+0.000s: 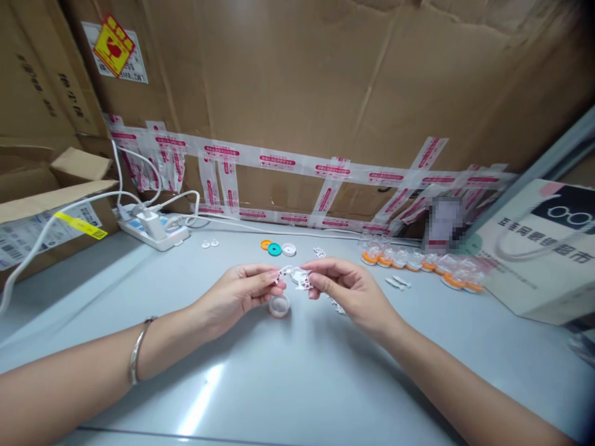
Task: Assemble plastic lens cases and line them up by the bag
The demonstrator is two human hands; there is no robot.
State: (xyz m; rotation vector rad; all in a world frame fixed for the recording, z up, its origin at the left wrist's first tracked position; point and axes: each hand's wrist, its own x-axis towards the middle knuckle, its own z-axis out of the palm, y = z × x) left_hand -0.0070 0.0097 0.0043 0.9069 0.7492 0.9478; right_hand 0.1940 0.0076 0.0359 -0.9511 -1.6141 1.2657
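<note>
Over the table, my left hand pinches a small white plastic piece between thumb and fingertips. Close to it, my right hand is closed on a white cut-out plastic piece with holes in it. The two pieces almost meet; whether they touch I cannot tell. Below the left fingertips stands a small round white cup with an orange base. Partly hidden by my right hand, more small white pieces lie on the table. Another white piece with holes lies behind the hands.
Orange, teal and white discs lie behind the hands. Two white knobs are further left, near a power strip. To the right are thin white pieces, several clear-domed orange-based items and a paper bag. Cardboard boxes border the back.
</note>
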